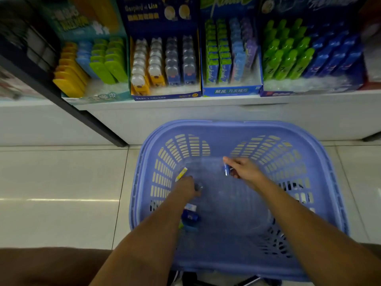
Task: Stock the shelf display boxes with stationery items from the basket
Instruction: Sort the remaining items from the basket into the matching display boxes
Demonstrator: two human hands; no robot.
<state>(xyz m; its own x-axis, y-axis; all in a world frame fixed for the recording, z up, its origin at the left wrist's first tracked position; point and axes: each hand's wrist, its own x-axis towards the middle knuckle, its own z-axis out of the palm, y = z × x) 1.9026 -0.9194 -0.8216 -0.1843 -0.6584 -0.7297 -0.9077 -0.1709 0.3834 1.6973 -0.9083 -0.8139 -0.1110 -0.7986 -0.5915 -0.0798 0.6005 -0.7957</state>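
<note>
Both hands are lowered into the basket [206,123], with the shelf [206,102] and its display boxes ahead of and above them. The left hand [186,185] is closed round a yellow-and-white pack [181,174], whose long axis runs forward and slightly outward past the knuckles, towards the shelf. The right hand [244,169] is reached a little further forward; a dark blue item [226,169] is held under its fingers, though the exact grip is blurred and its long axis cannot be told.

The coming move is judged to turn on the upward, forward line from the hands to the boxes. The box of yellow-based and blue bear-topped items [167,97] stands almost straight ahead of the left hand, so the yellow-and-white pack could be carried there with little sideways travel. The box of green and dark blue pieces [299,92] lies ahead of the right hand and somewhat outward of it, so that hand is the nearer one for it. Whether either item belongs in those boxes cannot be confirmed.

A few more loose items [190,216] are left on the basket floor, just inside the left forearm, behind both hands.
</note>
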